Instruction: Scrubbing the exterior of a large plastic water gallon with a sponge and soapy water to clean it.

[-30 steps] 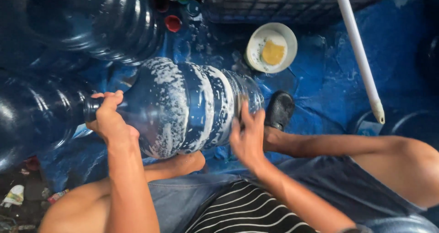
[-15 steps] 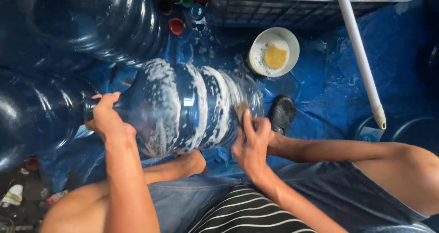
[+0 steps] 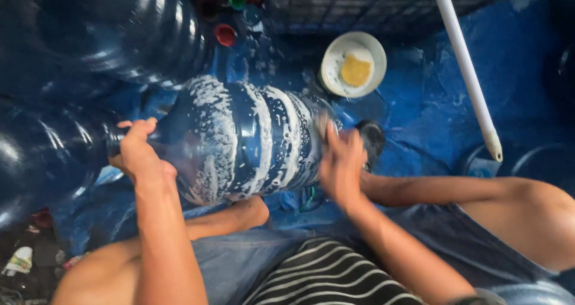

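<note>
The big soapy blue plastic water jug (image 3: 245,140) lies sideways over the person's lap, neck pointing left. Left hand (image 3: 136,152) has its grip wrapped round the neck; right hand (image 3: 338,161) presses flat on the base, blurry.

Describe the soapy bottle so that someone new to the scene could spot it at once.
On the blue tarp, several large blue water bottles lie together. The soapy bottle lies on its side between the left hand at its neck and the right hand. It alone carries white foam bands.
</note>
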